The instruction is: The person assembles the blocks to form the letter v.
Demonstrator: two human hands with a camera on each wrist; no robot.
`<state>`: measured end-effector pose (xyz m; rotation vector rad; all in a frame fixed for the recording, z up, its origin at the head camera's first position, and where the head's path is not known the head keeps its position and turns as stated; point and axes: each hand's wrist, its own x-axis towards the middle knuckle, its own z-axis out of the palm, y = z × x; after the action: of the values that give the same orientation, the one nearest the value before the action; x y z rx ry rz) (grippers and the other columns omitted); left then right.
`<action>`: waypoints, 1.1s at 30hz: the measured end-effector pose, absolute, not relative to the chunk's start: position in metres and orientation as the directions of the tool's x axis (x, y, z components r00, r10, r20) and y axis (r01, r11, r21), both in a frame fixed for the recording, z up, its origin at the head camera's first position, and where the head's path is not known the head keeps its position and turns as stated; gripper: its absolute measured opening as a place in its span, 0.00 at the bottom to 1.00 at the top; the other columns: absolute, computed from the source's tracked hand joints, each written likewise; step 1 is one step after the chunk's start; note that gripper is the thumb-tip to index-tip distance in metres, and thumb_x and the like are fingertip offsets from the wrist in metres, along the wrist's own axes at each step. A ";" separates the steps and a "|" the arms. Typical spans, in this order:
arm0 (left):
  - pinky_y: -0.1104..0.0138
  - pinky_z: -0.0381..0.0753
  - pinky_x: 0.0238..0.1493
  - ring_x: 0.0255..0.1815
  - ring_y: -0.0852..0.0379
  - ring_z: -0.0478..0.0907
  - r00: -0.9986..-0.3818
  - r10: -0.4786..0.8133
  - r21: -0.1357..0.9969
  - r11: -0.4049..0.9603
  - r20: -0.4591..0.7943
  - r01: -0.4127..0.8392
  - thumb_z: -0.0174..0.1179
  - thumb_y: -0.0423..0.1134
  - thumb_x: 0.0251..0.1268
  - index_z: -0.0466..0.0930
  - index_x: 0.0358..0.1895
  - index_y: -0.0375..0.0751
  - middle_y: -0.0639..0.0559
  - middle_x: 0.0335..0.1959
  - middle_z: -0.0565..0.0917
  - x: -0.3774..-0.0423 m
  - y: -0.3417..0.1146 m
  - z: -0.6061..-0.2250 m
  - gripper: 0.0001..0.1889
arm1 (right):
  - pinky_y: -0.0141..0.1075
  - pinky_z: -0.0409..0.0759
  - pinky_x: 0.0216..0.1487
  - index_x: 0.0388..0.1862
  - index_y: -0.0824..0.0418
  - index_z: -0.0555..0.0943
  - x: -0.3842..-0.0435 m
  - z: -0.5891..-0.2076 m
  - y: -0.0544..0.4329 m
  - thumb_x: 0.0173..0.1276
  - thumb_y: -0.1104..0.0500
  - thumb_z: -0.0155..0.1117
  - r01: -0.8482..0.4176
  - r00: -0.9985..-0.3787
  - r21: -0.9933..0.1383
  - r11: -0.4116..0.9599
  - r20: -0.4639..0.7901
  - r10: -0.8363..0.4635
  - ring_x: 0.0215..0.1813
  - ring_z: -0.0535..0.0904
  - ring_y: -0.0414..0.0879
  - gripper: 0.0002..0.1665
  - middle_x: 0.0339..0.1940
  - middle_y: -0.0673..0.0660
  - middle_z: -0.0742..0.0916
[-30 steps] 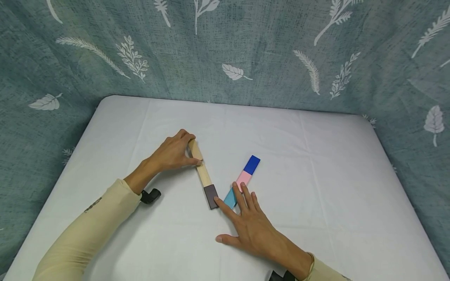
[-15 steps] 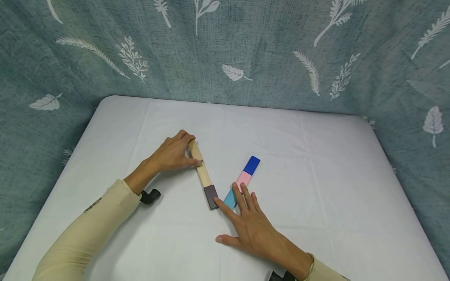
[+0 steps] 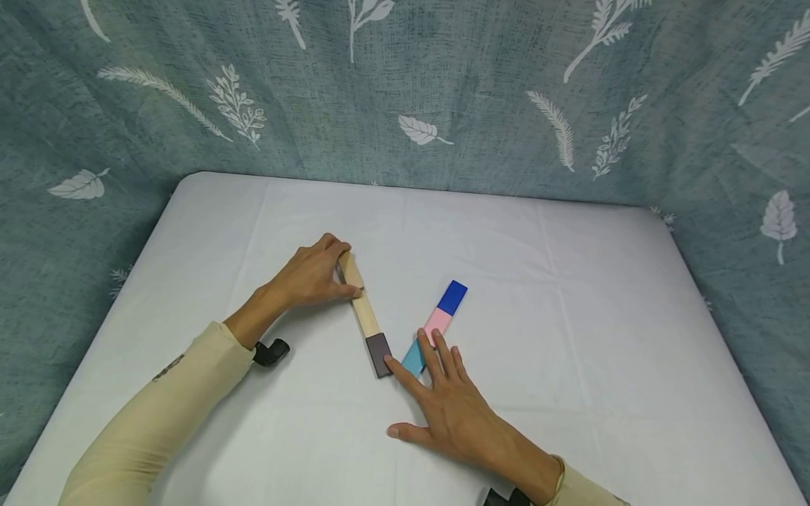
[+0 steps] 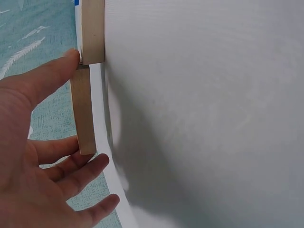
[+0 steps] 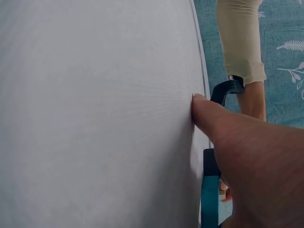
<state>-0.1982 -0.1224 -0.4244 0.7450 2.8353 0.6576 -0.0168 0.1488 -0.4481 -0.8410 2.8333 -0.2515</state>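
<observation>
A row of blocks slants across the table's middle: a plain wooden block (image 3: pixel 351 269) farthest away, another plain wooden block (image 3: pixel 366 314), then a dark grey block (image 3: pixel 378 355). My left hand (image 3: pixel 310 275) pinches the farthest wooden block (image 4: pixel 84 111) lengthwise, the thumb at its joint with the neighbouring block (image 4: pixel 93 33). To the right, a light blue block (image 3: pixel 414 359), a pink block (image 3: pixel 437 321) and a dark blue block (image 3: pixel 453 298) form a second slanting row. My right hand (image 3: pixel 455 418) lies with fingers spread, its index fingertip at the grey block and longer fingers over the light blue and pink ones.
A white cloth (image 3: pixel 601 302) covers the table. Behind and beside it hangs a teal curtain (image 3: pixel 481 84) with white leaf prints. Black wrist cameras (image 3: pixel 271 353) sit under both sleeves.
</observation>
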 end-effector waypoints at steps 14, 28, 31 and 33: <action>0.41 0.69 0.63 0.59 0.40 0.75 -0.861 0.506 0.433 0.787 -0.047 0.439 0.73 0.59 0.55 0.70 0.69 0.29 0.35 0.62 0.74 -0.198 -0.124 -0.427 0.46 | 0.63 0.51 0.76 0.84 0.37 0.50 -0.016 -0.447 0.149 0.65 0.20 0.51 -0.528 -0.824 -0.201 0.825 -0.111 -0.555 0.82 0.33 0.65 0.54 0.83 0.68 0.45; 0.41 0.67 0.65 0.62 0.40 0.73 -0.852 0.517 0.419 0.792 -0.074 0.444 0.71 0.60 0.58 0.70 0.70 0.29 0.35 0.65 0.73 -0.198 -0.125 -0.429 0.46 | 0.63 0.51 0.76 0.84 0.37 0.51 -0.016 -0.448 0.149 0.65 0.20 0.51 -0.530 -0.824 -0.199 0.824 -0.109 -0.557 0.82 0.33 0.65 0.53 0.83 0.69 0.46; 0.41 0.66 0.65 0.64 0.40 0.72 -0.851 0.518 0.421 0.793 -0.082 0.441 0.71 0.60 0.58 0.69 0.71 0.29 0.35 0.65 0.72 -0.199 -0.125 -0.429 0.46 | 0.62 0.52 0.76 0.84 0.38 0.51 -0.015 -0.448 0.149 0.65 0.21 0.51 -0.532 -0.824 -0.196 0.824 -0.105 -0.557 0.82 0.34 0.65 0.53 0.83 0.69 0.46; 0.41 0.66 0.65 0.64 0.40 0.72 -0.851 0.519 0.420 0.792 -0.081 0.443 0.71 0.60 0.58 0.69 0.70 0.29 0.35 0.65 0.72 -0.198 -0.125 -0.429 0.46 | 0.62 0.51 0.76 0.84 0.38 0.51 -0.015 -0.448 0.149 0.65 0.21 0.51 -0.531 -0.825 -0.196 0.824 -0.103 -0.556 0.82 0.34 0.65 0.54 0.83 0.68 0.46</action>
<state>-0.1983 -0.1245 -0.4285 0.7566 2.7893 0.5831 -0.0153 0.1489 -0.4477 -0.8553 2.8504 -0.2375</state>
